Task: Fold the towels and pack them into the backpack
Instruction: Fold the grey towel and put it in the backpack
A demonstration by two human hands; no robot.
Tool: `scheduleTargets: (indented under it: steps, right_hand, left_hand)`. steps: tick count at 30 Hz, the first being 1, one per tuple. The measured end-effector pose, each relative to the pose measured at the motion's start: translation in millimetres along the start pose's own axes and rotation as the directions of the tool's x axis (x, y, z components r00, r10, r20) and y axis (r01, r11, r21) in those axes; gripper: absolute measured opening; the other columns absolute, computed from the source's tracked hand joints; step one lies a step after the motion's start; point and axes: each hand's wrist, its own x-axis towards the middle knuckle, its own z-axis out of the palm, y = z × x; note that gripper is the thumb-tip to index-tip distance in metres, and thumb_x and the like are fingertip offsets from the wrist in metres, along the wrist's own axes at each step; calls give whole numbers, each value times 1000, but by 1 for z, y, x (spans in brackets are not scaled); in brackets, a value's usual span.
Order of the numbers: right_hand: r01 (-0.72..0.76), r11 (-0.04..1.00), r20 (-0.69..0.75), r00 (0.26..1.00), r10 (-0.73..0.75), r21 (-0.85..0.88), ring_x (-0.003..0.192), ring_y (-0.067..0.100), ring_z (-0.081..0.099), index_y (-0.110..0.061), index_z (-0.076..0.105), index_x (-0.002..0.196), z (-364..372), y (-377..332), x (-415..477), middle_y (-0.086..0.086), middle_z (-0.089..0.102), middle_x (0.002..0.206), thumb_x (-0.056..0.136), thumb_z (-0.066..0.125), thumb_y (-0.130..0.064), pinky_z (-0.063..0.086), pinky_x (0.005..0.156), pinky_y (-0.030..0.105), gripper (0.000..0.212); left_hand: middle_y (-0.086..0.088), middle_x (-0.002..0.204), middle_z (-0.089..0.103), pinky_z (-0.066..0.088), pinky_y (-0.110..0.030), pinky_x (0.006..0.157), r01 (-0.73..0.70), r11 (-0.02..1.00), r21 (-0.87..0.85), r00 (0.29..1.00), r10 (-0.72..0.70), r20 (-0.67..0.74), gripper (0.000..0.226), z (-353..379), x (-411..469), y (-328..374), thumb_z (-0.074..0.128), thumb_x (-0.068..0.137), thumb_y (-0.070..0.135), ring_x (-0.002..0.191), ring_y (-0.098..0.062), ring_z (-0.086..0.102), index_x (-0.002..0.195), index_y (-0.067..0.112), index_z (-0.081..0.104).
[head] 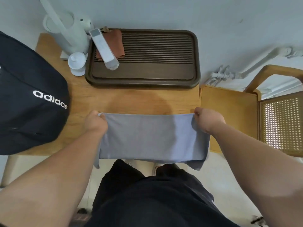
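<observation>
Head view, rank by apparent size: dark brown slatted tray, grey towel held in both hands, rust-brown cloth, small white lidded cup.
1. Dark brown slatted tray and grey towel: about alike, and the towel is nearer the camera, so unranked.
2. Rust-brown cloth, partly covered.
3. Small white lidded cup.

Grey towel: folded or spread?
Towel looks folded once: a second layer peeks out below. Left hand and right hand pinch its top corners.

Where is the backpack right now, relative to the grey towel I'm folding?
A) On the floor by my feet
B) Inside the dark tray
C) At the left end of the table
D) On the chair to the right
C: the black backpack sits at the left end of the table, left of the grey towel.
</observation>
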Motion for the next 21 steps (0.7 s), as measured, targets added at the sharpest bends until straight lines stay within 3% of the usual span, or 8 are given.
scheduleTargets:
  steps: [2, 6, 13, 16, 19, 21]
  right_hand:
    - [8, 1000, -12, 1000, -8, -3, 77, 31, 51, -18, 57, 121, -1, -1, 17, 3, 52, 79, 106, 34, -25, 40, 63, 34, 28]
    - [53, 998, -24, 998, -53, 28, 81, 28, 50, -20, 58, 128, -5, -9, 40, 10, 65, 104, 106, 36, -29, 41, 67, 34, 32]
    - [43, 996, -148, 988, -30, 82, 81, 28, 49, -17, 65, 112, -12, -19, 74, 8, 58, 102, 105, 44, -31, 40, 68, 34, 26]
    - [-1, 1000, -262, 965, 1, 1, 101, 32, 50, -19, 62, 119, -10, -24, 68, 8, 55, 110, 100, 47, -38, 44, 84, 41, 31]
    - [38, 992, -365, 928, -79, -117, 131, 37, 37, -23, 52, 130, 4, -33, 47, 12, 45, 139, 96, 47, -49, 30, 107, 54, 43]
    - [124, 983, -307, 938, -161, -136, 147, 37, 19, -27, 41, 143, 21, -44, 30, 13, 28, 157, 98, 40, -57, 17, 116, 59, 54]
  left_hand:
    - [-21, 109, 61, 46, -41, 86, 36, 999, 1, 999, -36, -2, 22, 2, 10, 3, 48, 101, 29, 102, -39, 59, 98, 8, 55]
    - [-21, 107, 61, 48, -46, 89, 39, 999, 36, 999, -38, -8, 24, -1, 31, 11, 44, 102, 30, 102, -41, 58, 101, 9, 56]
    - [-18, 104, 59, 50, -47, 85, -69, 992, 105, 997, 72, -23, 23, -9, 67, 40, 48, 102, 34, 98, -39, 58, 102, 11, 53]
    - [-14, 116, 53, 48, -46, 88, -107, 985, 137, 992, 114, -48, 20, -11, 63, 53, 57, 98, 31, 104, -36, 55, 109, 16, 52]
    - [-14, 135, 47, 40, -52, 101, -224, 909, 352, 953, 279, -114, 43, -5, 45, 55, 65, 92, 32, 122, -38, 46, 129, 18, 50]
    - [-16, 147, 39, 31, -57, 109, -341, 856, 389, 915, 397, -72, 54, 6, 25, 53, 65, 90, 35, 132, -41, 37, 137, 17, 46]
